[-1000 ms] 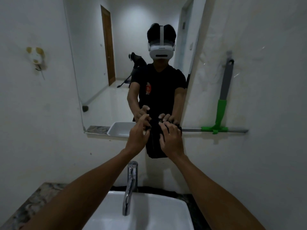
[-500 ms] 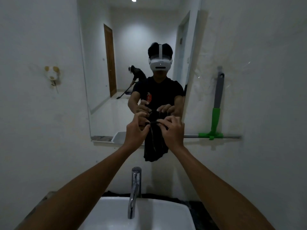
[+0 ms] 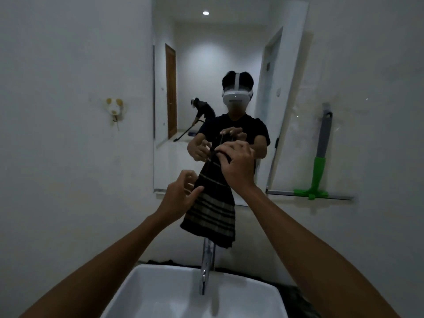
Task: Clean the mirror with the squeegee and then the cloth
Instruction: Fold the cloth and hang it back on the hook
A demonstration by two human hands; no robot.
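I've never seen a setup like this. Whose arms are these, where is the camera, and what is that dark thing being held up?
There is no machine here: a person wears a camera on the head, so you see their own two arms from above. The figure facing you is that person reflected in the mirror. The right hand pinches the top of a dark striped cloth, which hangs down in front of the mirror's lower edge. The left hand touches the cloth's side with loose fingers; whether it has a grip there I cannot tell. Below are a white sink and its tap. A green-and-grey squeegee hangs on the wall to the right, untouched.
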